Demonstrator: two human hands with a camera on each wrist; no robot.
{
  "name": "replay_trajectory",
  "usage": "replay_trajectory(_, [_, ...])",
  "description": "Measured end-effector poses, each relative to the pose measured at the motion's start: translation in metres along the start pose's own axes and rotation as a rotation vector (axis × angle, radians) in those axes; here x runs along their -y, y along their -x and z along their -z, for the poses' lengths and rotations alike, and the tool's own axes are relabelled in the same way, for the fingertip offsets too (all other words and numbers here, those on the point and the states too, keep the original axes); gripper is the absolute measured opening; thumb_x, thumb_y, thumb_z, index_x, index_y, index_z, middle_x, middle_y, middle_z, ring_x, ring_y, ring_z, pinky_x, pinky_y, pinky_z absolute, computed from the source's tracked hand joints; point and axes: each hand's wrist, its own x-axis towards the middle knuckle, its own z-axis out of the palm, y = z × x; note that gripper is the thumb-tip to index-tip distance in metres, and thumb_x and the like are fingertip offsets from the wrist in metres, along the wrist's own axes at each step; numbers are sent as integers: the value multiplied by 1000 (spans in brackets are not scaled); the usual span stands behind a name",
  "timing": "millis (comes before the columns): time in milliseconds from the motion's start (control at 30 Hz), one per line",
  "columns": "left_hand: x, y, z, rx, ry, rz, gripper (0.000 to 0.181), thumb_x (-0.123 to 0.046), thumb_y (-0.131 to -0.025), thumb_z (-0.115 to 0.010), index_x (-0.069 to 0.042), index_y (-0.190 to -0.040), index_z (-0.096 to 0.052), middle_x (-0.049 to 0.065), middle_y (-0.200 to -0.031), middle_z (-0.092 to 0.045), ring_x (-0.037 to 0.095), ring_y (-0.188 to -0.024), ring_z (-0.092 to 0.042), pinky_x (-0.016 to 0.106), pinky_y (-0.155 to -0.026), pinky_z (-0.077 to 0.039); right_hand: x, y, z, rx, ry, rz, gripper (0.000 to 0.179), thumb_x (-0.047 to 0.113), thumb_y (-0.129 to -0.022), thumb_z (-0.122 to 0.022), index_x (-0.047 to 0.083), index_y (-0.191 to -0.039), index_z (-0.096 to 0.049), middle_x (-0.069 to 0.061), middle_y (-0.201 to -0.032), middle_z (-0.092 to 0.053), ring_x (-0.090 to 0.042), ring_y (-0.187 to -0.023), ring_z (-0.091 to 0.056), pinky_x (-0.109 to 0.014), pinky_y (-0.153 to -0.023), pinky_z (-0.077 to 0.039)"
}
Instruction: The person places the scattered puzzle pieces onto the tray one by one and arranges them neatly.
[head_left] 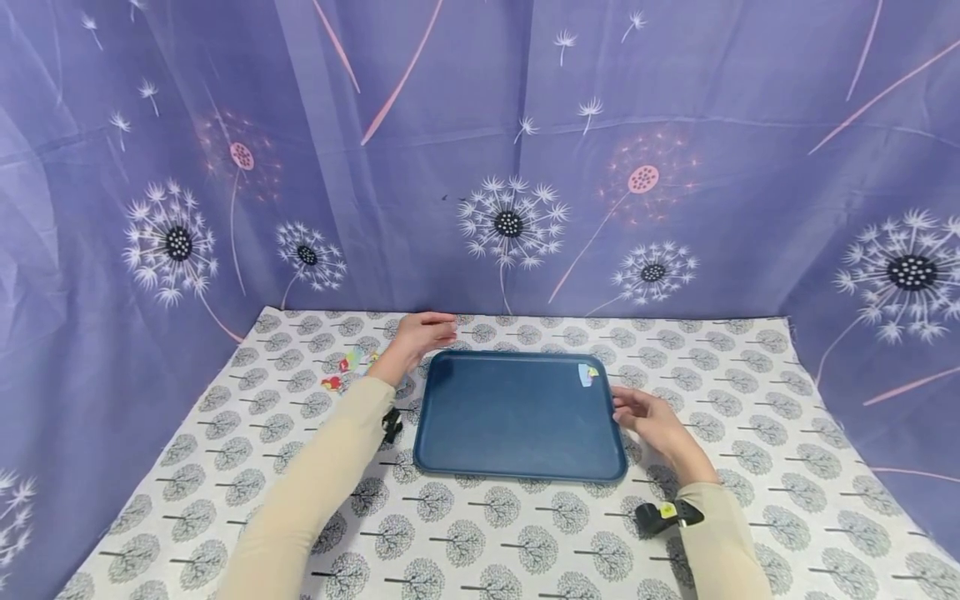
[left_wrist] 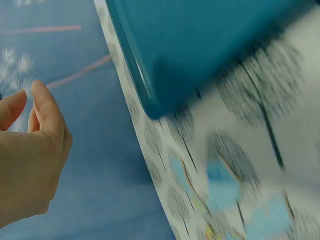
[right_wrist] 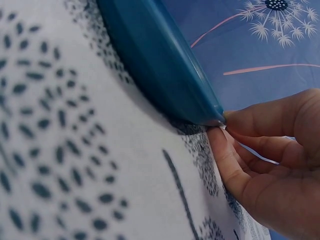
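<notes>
A dark blue rectangular tray (head_left: 517,417) lies on the patterned cloth. In its upper right corner sits a small flat piece (head_left: 587,376), pale blue with yellow and green. My right hand (head_left: 652,423) is at the tray's right side; in the right wrist view its thumb and a finger pinch the tray's rim (right_wrist: 200,95). My left hand (head_left: 420,340) hovers beside the upper left corner, fingers loosely bent and holding nothing. The left wrist view shows a gap between this hand (left_wrist: 35,155) and the tray. Several colourful flat pieces (head_left: 332,383) lie left of the tray, partly hidden by my left arm.
The table cloth (head_left: 495,533) is white with grey trees. Behind it and along both sides hangs a purple curtain (head_left: 420,200) with dandelions. Black wrist straps (head_left: 667,517) sit on both forearms. Light blue pieces (left_wrist: 222,185) show blurred in the left wrist view.
</notes>
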Motion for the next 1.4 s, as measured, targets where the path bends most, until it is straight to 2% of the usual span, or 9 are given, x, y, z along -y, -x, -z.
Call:
replay_trajectory(267, [6, 13, 46, -99, 52, 68, 44, 2, -92, -62, 7, -134, -50, 26, -132, -51, 12, -88, -67, 29, -97, -52, -1, -1, 0, 7, -1, 12, 55, -1, -90, -59, -6, -141, -40, -26, -128, -54, -31, -111, -57, -38, -99, -51])
replay_trajectory(433, [17, 21, 66, -133, 9, 99, 45, -2, -94, -61, 5, -136, -49, 22, -134, -51, 30, -118, -57, 28, -99, -51, -2, -2, 0, 2, 12, 25, 54, -3, -89, -59, -7, -140, -41, -27, -126, -54, -30, -110, -57, -27, -93, -53])
replay_trajectory(567, [24, 27, 76, -135, -31, 107, 47, -3, -95, -58, 5, -139, -45, 25, -138, -47, 36, -127, -47, 33, -104, -47, -1, -1, -1, 0, 12, 12, 54, -3, -89, -59, -7, -140, -41, -27, -127, -54, -32, -111, -56, -30, -94, -53])
replay_trajectory(800, [36, 32, 87, -140, -178, 172, 49, -9, -94, -62, 1, -139, -46, 23, -138, -48, 34, -123, -53, 40, -107, -45, -1, -1, 0, -4, 25, 21, 53, 1, -91, -60, -7, -140, -41, -26, -125, -54, -35, -113, -54, -32, -94, -54])
replay_trajectory(933, [43, 34, 90, -126, -278, 196, 48, -10, -93, -64, 2, -136, -49, 18, -151, -34, 33, -117, -57, 42, -106, -45, -1, 0, 0, -3, 25, 24, 53, 1, -92, -60, -7, -140, -41, -26, -124, -54, -35, -113, -54, -31, -93, -54])
replay_trajectory(1000, [46, 34, 91, -126, -329, 201, 47, -10, -92, -65, 3, -134, -50, 19, -151, -34, 33, -114, -59, 41, -104, -47, -2, 0, 0, -2, 24, 27, 53, 1, -92, -60, -7, -140, -41, -26, -124, -55, -34, -112, -55, -29, -91, -54])
replay_trajectory(1167, [51, 37, 90, -128, -441, 194, 48, -10, -89, -66, 3, -133, -52, 24, -138, -47, 34, -117, -55, 43, -102, -48, -2, 0, 1, 4, 22, 27, 53, 2, -92, -60, -7, -140, -41, -25, -124, -55, -30, -109, -56, -24, -89, -54])
replay_trajectory(1300, [53, 39, 89, -114, -507, 163, 53, -8, -88, -66, 3, -137, -49, 22, -145, -39, 37, -123, -48, 48, -106, -44, -2, 0, 1, 8, 21, 30, 54, 1, -91, -61, -7, -140, -41, -27, -126, -54, -32, -111, -56, -21, -88, -53])
replay_trajectory(1400, [53, 39, 87, -115, -523, 152, 54, -5, -88, -67, 2, -138, -48, 23, -142, -42, 38, -123, -47, 49, -104, -45, -1, 0, 1, 13, 21, 30, 55, 1, -91, -61, -7, -141, -40, -27, -127, -53, -33, -112, -55, -19, -88, -53])
